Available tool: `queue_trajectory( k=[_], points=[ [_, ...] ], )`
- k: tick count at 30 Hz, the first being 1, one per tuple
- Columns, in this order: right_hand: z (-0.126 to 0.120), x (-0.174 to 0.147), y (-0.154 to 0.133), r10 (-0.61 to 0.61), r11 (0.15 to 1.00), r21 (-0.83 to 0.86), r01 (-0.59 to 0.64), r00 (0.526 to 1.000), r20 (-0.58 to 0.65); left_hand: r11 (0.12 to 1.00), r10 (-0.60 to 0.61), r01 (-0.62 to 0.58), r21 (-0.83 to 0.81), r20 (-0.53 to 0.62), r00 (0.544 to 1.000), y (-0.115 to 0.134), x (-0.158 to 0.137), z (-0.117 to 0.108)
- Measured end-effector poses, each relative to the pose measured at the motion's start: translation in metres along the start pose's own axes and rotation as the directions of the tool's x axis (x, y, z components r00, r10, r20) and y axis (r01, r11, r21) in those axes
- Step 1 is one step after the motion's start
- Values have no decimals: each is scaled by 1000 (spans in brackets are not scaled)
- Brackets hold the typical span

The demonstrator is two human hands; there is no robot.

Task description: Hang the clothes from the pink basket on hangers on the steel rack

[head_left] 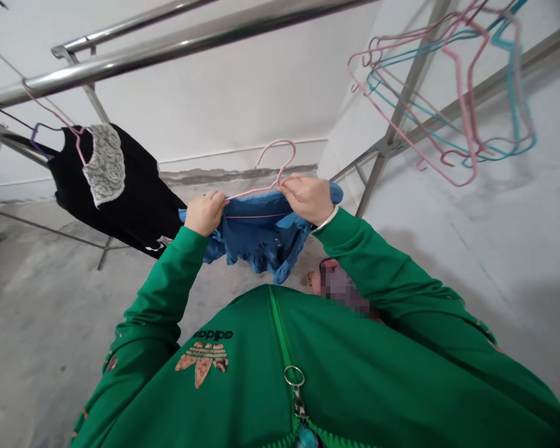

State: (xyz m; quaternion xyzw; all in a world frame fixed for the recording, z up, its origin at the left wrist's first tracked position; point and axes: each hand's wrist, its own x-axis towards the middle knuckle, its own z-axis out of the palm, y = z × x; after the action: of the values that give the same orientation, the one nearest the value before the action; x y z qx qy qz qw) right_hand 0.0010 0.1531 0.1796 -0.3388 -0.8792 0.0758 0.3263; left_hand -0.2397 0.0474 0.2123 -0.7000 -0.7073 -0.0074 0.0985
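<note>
A blue garment [252, 242] with a ragged-looking lower part hangs on a pink hanger [287, 147] in front of my chest. My left hand [205, 213] is closed on the garment's top edge and the hanger's left arm. Close to the base of the hook, my right hand [307, 198] pinches the garment's edge together with the hanger. The hook points up and away from me, touching no rail. Inside the neckline, the thin lower bar of the hanger shows. My fingertips are partly hidden in the cloth.
A metal rail [177, 46] crosses overhead. On its left hangs black clothing [135, 174] with a white lace panel [106, 163]. Several pink and blue hangers [466, 99] hang at upper right beside a metal frame [378, 162]. A partly blurred-out object [345, 289] is low behind my right sleeve.
</note>
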Motion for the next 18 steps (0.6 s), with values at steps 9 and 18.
queue_trajectory(
  k=[9,18],
  points=[
    [1,-6,51,17,986,164,-11,999,-36,971,-216,238,30,-326,921,-17,4,-14],
    [-25,10,59,-72,990,106,87,987,-143,989,-117,147,30,-457,882,-33,-4,-51]
  ],
)
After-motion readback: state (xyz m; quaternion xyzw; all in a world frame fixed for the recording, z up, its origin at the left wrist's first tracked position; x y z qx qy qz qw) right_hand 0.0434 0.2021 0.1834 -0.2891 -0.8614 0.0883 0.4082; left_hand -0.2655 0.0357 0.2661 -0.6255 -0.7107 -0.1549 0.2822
